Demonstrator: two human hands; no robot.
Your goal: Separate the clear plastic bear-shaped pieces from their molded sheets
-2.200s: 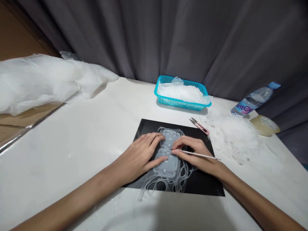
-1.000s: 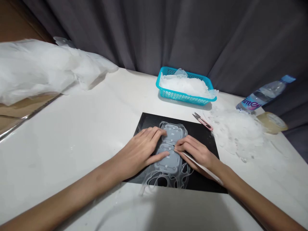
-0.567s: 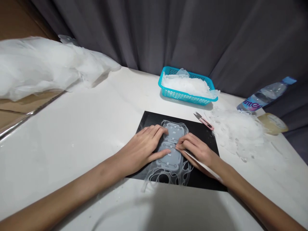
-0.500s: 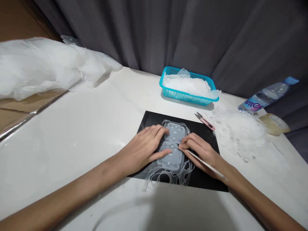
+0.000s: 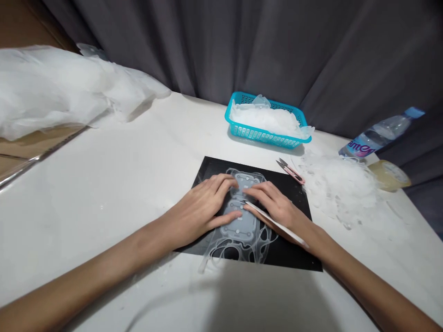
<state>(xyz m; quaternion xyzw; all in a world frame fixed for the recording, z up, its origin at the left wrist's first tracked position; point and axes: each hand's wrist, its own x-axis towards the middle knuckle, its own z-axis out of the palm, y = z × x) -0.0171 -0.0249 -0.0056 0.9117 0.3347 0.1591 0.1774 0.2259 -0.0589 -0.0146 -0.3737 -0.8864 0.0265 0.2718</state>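
Observation:
A translucent moulded silicone-like sheet point(image 5: 238, 227) with two rounded panels lies on a black mat point(image 5: 294, 251). Loose clear strips trail around its lower and right edges. My left hand point(image 5: 204, 203) rests at the sheet's left side, thumb and fingers apart, thumb across the lower panel and fingertips by the upper one. From the right, my right hand point(image 5: 277, 207) holds a slim white tool point(image 5: 277, 223) with a dark pointed tip. That tip is at the narrow join between the panels, while the right fingertips reach onto the upper panel.
Pink thread snips point(image 5: 292, 173) lie at the mat's top right edge. Behind stands a blue basket point(image 5: 266, 134) of whitish pieces. To the right are a heap of clear scraps point(image 5: 339, 184), a water bottle point(image 5: 377, 133) and a tape roll point(image 5: 391, 175). A white plastic bag point(image 5: 76, 87) is at left.
My right hand has moved left with the white tool, from the sheet's right edge onto the join, and its fingers have stretched out. The left hand stays on the sheet. The view shifted slightly.

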